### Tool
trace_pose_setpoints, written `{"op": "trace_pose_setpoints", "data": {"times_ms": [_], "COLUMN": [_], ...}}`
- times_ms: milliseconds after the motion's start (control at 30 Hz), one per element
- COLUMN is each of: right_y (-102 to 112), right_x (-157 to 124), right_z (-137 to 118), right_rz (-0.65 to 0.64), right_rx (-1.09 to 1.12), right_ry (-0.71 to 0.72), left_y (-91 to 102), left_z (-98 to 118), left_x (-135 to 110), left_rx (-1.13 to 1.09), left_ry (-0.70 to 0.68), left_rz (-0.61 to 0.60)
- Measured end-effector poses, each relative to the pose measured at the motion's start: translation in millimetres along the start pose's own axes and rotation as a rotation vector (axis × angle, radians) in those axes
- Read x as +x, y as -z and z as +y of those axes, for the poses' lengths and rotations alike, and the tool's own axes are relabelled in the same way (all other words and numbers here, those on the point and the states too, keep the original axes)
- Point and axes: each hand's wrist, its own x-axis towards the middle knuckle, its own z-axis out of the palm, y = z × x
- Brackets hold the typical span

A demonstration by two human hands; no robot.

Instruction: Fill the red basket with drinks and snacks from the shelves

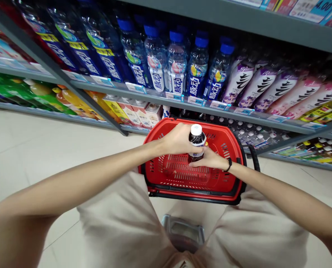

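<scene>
Both hands are closed around a dark drink bottle (197, 140) with a white cap and a printed label. My left hand (179, 139) wraps its upper left side, and my right hand (210, 158), with a dark band at the wrist, grips it lower on the right. The bottle stands upright above a red plastic shopping basket (160, 178) with slotted walls and a black rim. A bit of something yellow shows just behind the bottle; I cannot make out what it is.
Shelves of drinks run across the front, with blue-capped bottles (156, 56) and purple-labelled bottles (239, 80) above price tags (196, 101). Cartons (153, 111) and green bottles (9, 89) sit lower. The black basket handle (254, 156) sticks out right. A grey object (184, 230) lies between my legs.
</scene>
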Motion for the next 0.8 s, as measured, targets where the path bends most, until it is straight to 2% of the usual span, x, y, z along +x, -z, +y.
{"op": "trace_pose_setpoints", "data": {"times_ms": [267,433,567,800], "right_y": [-0.9,-8.1,-8.1,-7.2], "right_x": [5.8,2.0,2.2,12.9], "right_z": [4.6,-5.2,-12.5,-5.8], "right_rz": [-0.015,-0.003,-0.015,-0.04], "right_rx": [0.028,0.12,0.108,0.09], "right_ry": [0.004,-0.097,-0.151,-0.048], "left_y": [2.1,-0.1,1.1,4.5], "left_z": [-0.6,-2.3,-1.7,-3.5], "left_x": [0.0,-0.9,-1.5,-3.8], "left_rx": [0.042,0.051,0.072,0.104], "left_ry": [0.001,0.037,0.072,0.069], "left_rz": [0.03,0.038,0.082,0.08]}}
